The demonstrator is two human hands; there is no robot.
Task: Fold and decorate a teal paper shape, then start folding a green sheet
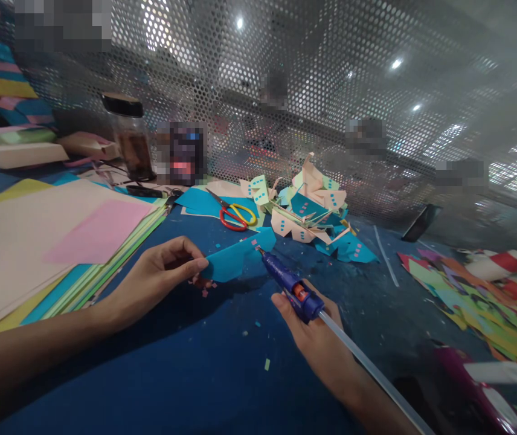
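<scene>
Right hand (322, 347) grips the glue gun (285, 279) (blue paper (229, 261) just beyond).

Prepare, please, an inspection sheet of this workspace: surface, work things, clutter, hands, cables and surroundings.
Surface: blue table, with small scraps on it, such as a pale green scrap.
Job's things: blue paper; glue gun, nozzle at the paper, contact unclear; glue stick protruding from its rear.
Clutter: scissors behind the blue paper; paper stack at left; folded shapes at the back; coloured paper at right.
Hands: left hand pinches the blue paper; right hand grips the glue gun.
Cables: nothing seen.
Surroundings: perforated wall behind; lidded jar at back left.
</scene>
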